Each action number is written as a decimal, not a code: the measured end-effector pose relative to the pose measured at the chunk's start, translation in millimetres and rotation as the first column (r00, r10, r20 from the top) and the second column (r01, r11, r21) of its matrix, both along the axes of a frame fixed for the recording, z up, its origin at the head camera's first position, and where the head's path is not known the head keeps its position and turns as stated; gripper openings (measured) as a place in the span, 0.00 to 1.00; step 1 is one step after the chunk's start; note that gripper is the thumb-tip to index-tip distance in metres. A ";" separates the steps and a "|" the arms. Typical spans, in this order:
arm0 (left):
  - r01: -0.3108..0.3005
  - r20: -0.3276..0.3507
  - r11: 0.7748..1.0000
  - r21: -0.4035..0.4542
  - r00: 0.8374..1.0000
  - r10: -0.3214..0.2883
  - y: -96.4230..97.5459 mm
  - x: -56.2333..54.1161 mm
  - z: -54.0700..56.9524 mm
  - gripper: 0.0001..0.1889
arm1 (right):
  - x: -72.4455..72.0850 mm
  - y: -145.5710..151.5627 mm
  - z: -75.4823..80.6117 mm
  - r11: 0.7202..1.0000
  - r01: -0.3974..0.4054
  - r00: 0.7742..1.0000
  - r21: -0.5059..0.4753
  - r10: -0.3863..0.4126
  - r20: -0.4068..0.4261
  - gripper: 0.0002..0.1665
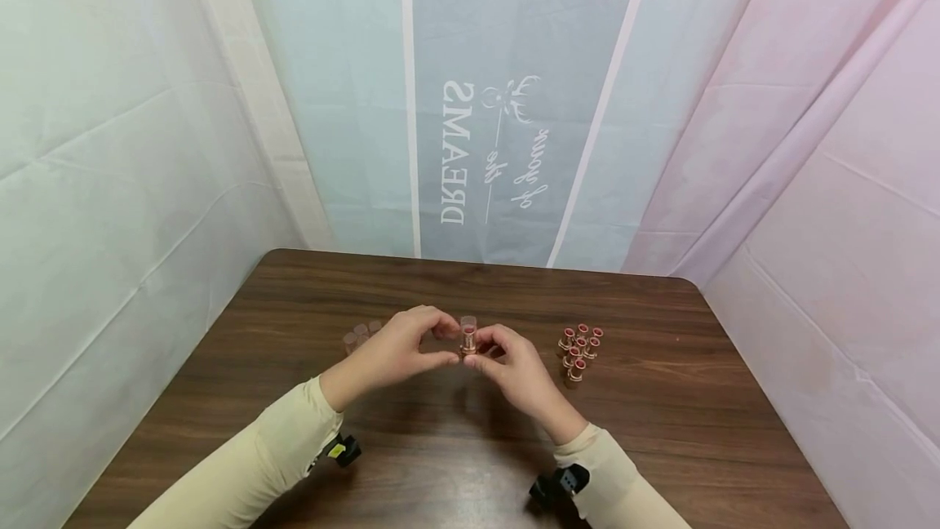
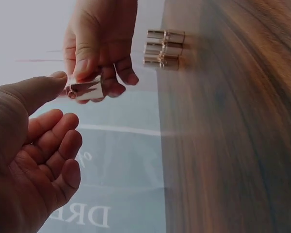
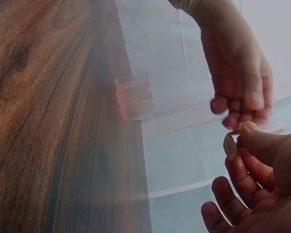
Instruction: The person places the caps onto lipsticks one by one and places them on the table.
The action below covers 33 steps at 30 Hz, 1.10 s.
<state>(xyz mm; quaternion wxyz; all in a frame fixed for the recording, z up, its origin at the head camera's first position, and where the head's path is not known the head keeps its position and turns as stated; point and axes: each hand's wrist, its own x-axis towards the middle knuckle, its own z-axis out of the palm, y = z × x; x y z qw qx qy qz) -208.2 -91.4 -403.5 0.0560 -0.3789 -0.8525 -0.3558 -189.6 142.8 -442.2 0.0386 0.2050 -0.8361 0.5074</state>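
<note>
A gold lipstick tube [image 1: 468,341] stands upright above the table, a clear cap [image 1: 468,322] over its reddish top. My right hand [image 1: 514,362] pinches its gold base between thumb and fingers; the round underside of the lipstick tube [image 3: 230,147] faces the right wrist camera. My left hand [image 1: 404,345] is close at the left, thumb and fingers spread apart around the tube's side without gripping it. In the left wrist view the left hand [image 2: 34,145] has loosely bent fingers and nothing between them, its thumb tip right by the tube.
Several uncapped gold lipstick tubes [image 1: 580,348] stand grouped on the brown wooden table [image 1: 661,415], right of the right hand. Clear caps [image 1: 360,333] stand left, partly behind the left hand; they also show as clear caps [image 3: 136,99] in the right wrist view. Printed curtains [image 1: 514,23] surround the table.
</note>
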 end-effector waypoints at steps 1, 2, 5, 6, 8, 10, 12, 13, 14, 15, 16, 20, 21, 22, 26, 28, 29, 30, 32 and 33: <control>-0.014 -0.009 1.000 -0.006 1.000 0.014 -2.8 2.3 -1.2 0.17 | 0.0 0.3 0.2 1.000 0.002 1.000 0.001 -0.002 0.002 0.12; -0.027 -0.012 1.000 -0.011 1.000 0.027 -5.8 4.2 -2.7 0.17 | 0.1 0.6 0.4 1.000 0.005 1.000 0.004 -0.005 0.004 0.12; -0.072 -0.009 0.997 -0.016 0.997 0.072 -16.6 10.7 -5.9 0.17 | 0.5 1.5 0.5 1.000 0.008 1.000 0.018 -0.008 0.008 0.11; -0.084 -0.009 0.996 -0.016 0.996 0.084 -20.6 12.9 -7.1 0.17 | 0.6 1.8 0.1 1.000 0.009 1.000 0.025 -0.009 0.009 0.11; -0.115 -0.001 0.993 -0.017 0.993 0.115 -29.0 17.1 -8.6 0.17 | 0.6 3.3 -0.3 0.999 0.014 1.000 0.039 -0.014 0.011 0.11; -0.146 0.012 0.989 -0.010 0.989 0.146 -38.1 20.6 -9.7 0.16 | -0.8 5.4 -1.3 0.998 0.026 1.000 0.058 -0.026 0.006 0.10; -0.170 0.022 0.985 0.001 0.985 0.170 -47.6 23.0 -11.2 0.16 | -3.5 7.2 -2.0 0.997 0.039 0.999 0.073 -0.039 -0.002 0.10; -0.185 0.036 0.983 0.010 0.982 0.184 -52.0 24.1 -10.8 0.15 | -5.7 7.8 -2.4 0.996 0.047 0.999 0.082 -0.047 -0.008 0.09; -0.196 0.047 0.980 0.022 0.980 0.195 -56.4 25.1 -10.5 0.15 | -8.4 7.8 -2.6 0.994 0.055 0.998 0.092 -0.054 -0.016 0.09; -0.208 0.057 0.978 0.032 0.977 0.206 -60.7 25.8 -10.2 0.15 | -11.8 7.0 -3.0 0.993 0.059 0.998 0.103 -0.057 -0.023 0.09; -0.221 0.068 0.974 0.039 0.974 0.218 -64.5 26.3 -9.5 0.14 | -15.4 5.4 -2.9 0.992 0.062 0.998 0.114 -0.060 -0.027 0.09; -0.265 0.115 0.962 0.069 0.960 0.257 -76.0 26.7 -6.9 0.14 | -32.5 -5.5 -2.3 0.986 0.061 0.998 0.155 -0.058 -0.022 0.09; -0.275 0.121 0.959 0.073 0.957 0.265 -77.9 26.2 -6.9 0.14 | -37.2 -9.0 -2.5 0.984 0.062 0.998 0.164 -0.060 -0.018 0.09; -0.283 0.127 0.956 0.078 0.954 0.272 -79.5 25.6 -7.0 0.14 | -41.8 -12.4 -2.8 0.983 0.066 0.998 0.173 -0.064 -0.014 0.10; -0.310 0.115 0.946 0.091 0.947 0.299 -84.4 21.6 -10.7 0.13 | -60.2 -24.2 -6.4 0.980 0.072 0.997 0.184 -0.072 -0.003 0.10; -0.323 0.108 0.941 0.099 0.944 0.312 -87.0 18.6 -13.7 0.13 | -69.0 -28.7 -9.1 0.979 0.074 0.997 0.190 -0.076 0.002 0.11; -0.335 0.102 0.937 0.100 0.940 0.325 -88.6 17.0 -15.6 0.13 | -73.3 -30.4 -11.0 0.978 0.073 0.997 0.198 -0.075 0.003 0.11; -0.348 0.098 0.932 0.103 0.936 0.338 -90.5 15.4 -17.6 0.13 | -77.9 -32.1 -13.3 0.975 0.078 0.997 0.208 -0.081 0.007 0.11; -0.374 0.100 0.921 0.109 0.926 0.364 -94.8 11.9 -21.0 0.13 | -86.3 -35.0 -18.5 0.970 0.090 0.995 0.226 -0.097 0.017 0.11; -0.388 0.104 0.915 0.108 0.920 0.378 -97.1 10.2 -22.8 0.12 | -90.4 -36.2 -21.3 0.967 0.098 0.994 0.234 -0.107 0.024 0.11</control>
